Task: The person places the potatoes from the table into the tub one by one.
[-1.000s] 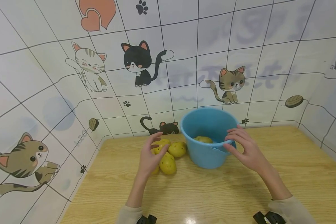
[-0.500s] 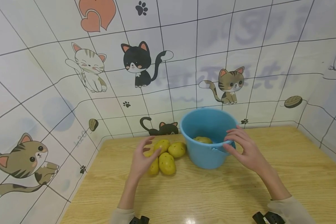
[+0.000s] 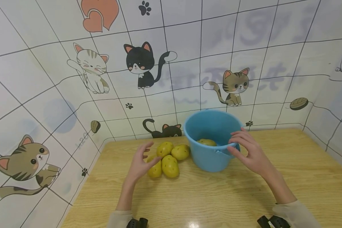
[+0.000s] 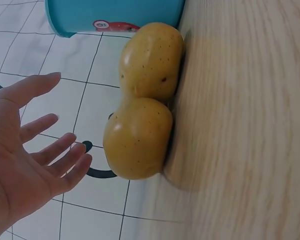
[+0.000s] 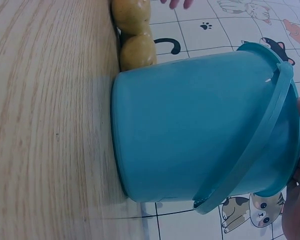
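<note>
Potatoes (image 3: 166,158): 4 sit just past the spread, empty left hand (image 3: 139,164), right hand (image 3: 249,152) grips bucket (image 3: 211,156) rim; next move looks like closing on the nearest one.

- Head view: set high, facing forward and down across the wooden table (image 3: 216,196) toward the tiled wall with cat pictures (image 3: 171,63); far enough to take in both hands, the blue bucket (image 3: 212,142) and the potatoes (image 3: 166,158) together.
- Left wrist view: very near, low at table level, turned on its side so the table runs down the right edge; faces past the left hand (image 4: 25,150) to two potatoes, with the bucket's base at the top.
- Right wrist view: close, likewise turned sideways; faces the bucket's outer wall and handle, table at left.
- Shared by all three: bucket, potatoes, table, wall.
</note>
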A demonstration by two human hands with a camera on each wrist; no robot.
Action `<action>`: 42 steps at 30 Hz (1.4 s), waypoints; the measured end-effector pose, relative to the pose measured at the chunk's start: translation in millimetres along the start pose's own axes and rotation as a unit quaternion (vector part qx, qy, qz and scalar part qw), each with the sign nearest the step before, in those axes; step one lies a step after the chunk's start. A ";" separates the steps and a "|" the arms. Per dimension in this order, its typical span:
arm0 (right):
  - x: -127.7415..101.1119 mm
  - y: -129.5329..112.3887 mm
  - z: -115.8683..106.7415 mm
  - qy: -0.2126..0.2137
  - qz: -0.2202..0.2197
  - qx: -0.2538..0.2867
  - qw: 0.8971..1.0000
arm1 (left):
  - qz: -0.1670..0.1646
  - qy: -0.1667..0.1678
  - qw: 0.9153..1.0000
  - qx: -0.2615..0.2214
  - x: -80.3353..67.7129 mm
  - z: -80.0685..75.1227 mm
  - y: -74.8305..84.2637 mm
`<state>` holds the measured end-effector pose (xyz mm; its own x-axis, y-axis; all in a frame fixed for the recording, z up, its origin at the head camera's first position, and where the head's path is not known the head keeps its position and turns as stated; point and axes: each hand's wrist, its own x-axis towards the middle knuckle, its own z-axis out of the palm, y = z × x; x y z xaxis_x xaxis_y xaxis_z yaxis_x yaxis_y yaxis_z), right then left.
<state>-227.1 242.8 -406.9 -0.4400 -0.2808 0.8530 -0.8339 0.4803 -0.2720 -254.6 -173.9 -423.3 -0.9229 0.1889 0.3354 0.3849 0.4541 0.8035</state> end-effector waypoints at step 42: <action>-0.5 1.7 0.9 0.000 0.000 0.005 1.000 | -0.093 -0.136 0.986 -0.010 -9.3 -6.0 -33.3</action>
<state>-228.5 243.0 -408.2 -0.4397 -0.2816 0.8529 -0.8371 0.4725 -0.2755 -258.8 -196.0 -450.2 -0.9426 0.3317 0.0389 0.2060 0.4858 0.8495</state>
